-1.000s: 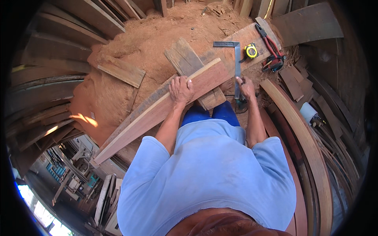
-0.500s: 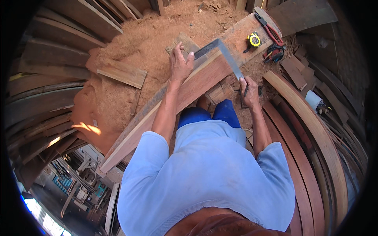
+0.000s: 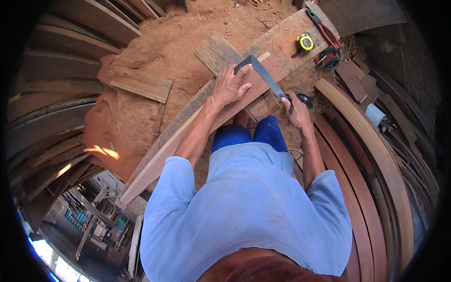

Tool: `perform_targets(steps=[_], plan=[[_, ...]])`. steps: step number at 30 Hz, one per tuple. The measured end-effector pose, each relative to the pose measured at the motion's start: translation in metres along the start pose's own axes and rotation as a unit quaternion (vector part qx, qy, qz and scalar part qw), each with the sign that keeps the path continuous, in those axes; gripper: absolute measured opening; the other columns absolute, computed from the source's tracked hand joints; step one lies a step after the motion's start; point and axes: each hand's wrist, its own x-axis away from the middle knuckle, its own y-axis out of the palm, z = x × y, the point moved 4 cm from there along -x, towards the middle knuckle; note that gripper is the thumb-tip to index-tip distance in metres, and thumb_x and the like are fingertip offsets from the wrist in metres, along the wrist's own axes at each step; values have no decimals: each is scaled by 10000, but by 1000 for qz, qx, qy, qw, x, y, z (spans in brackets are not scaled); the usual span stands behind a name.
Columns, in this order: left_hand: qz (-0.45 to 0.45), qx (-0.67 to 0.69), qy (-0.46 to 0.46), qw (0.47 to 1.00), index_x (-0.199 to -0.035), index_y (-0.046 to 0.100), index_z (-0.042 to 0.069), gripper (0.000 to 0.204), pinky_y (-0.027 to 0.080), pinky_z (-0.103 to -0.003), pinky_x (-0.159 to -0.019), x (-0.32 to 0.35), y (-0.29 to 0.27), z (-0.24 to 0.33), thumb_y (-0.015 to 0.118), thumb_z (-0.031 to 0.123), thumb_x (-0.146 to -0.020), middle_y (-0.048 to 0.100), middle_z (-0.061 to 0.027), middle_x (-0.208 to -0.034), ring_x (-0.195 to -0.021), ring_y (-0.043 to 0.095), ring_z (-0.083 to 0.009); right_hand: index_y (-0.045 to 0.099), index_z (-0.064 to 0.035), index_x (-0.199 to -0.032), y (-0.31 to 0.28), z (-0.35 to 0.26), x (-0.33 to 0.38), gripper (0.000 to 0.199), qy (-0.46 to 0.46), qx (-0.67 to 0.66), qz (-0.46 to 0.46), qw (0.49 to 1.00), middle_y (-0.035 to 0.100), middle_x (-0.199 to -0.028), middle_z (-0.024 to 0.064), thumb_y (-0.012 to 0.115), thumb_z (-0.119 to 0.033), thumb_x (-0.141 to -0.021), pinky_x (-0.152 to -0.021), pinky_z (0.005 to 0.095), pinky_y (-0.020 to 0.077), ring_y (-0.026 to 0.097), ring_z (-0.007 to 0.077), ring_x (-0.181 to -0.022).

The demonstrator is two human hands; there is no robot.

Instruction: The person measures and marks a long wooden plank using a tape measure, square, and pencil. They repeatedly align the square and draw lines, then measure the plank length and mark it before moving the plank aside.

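A dark metal carpenter's square (image 3: 268, 77) lies across the near end of a long reddish wooden beam (image 3: 199, 129), its corner at the beam's far edge. My left hand (image 3: 229, 88) rests on the beam, fingers over the end of the square's short arm and thumb stretched apart. The long arm points toward me, and my right hand (image 3: 298, 110) is closed around its end. A small dark tip sticks out below those right fingers; what it belongs to cannot be told. A round dark object (image 3: 305, 99) sits just beyond the right hand.
A yellow tape measure (image 3: 306, 42) and red-handled pliers (image 3: 322, 29) lie on a wide plank (image 3: 277, 37). Sawdust covers the ground, with a loose board (image 3: 143, 85) on it. Long curved-looking beams (image 3: 376, 155) stand close on my right; stacked planks (image 3: 61, 61) line the left.
My left hand has moved right and down onto the beam, its fingers now over the square's short arm. The square has lowered and shifted slightly, lying across the beam.
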Motion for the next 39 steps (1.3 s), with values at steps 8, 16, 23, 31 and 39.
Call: perform_targets(steps=[8, 16, 23, 31, 39], plan=[[-19, -37, 12, 999, -1409, 599, 361, 583, 439, -502, -1028, -6, 6, 7, 764, 349, -850, 450, -266, -1394, -1164, 507, -426, 648, -11, -1183, -25, -33, -36, 358, -162, -60, 139, 975, 671, -946, 187, 638, -26, -825, -848, 430, 527, 652, 394, -951], [-21, -2, -8, 1000, -1368, 639, 363, 612, 433, -497, -1045, -13, 8, 8, 825, 350, -786, 396, -260, -1476, -1188, 490, -424, 672, -57, -1145, -1, -64, -53, 354, -219, -55, 152, 962, 613, -974, 163, 757, -109, -805, -806, 446, 492, 596, 355, -925], [-45, -27, -32, 998, -1356, 643, 391, 649, 439, -494, -1018, -16, 12, 11, 855, 314, -748, 342, -261, -1531, -1170, 489, -414, 690, -54, -1122, 5, -62, -55, 327, -232, -45, 177, 955, 611, -985, 151, 758, -101, -805, -812, 436, 495, 597, 348, -934], [-28, -28, -16, 999, -1377, 618, 414, 694, 439, -497, -1012, -17, 15, 11, 862, 293, -739, 331, -272, -1531, -1166, 488, -420, 692, -57, -1109, 4, -61, -57, 307, -236, -45, 171, 955, 603, -959, 137, 745, -98, -809, -799, 430, 491, 594, 336, -917], [-29, -23, -17, 999, -1386, 607, 424, 702, 430, -499, -1024, -18, 15, 11, 860, 287, -746, 323, -272, -1534, -1192, 473, -426, 652, -23, -1057, 2, -65, -57, 260, -229, -44, 163, 959, 593, -924, 172, 730, -80, -816, -789, 450, 475, 581, 370, -893]])
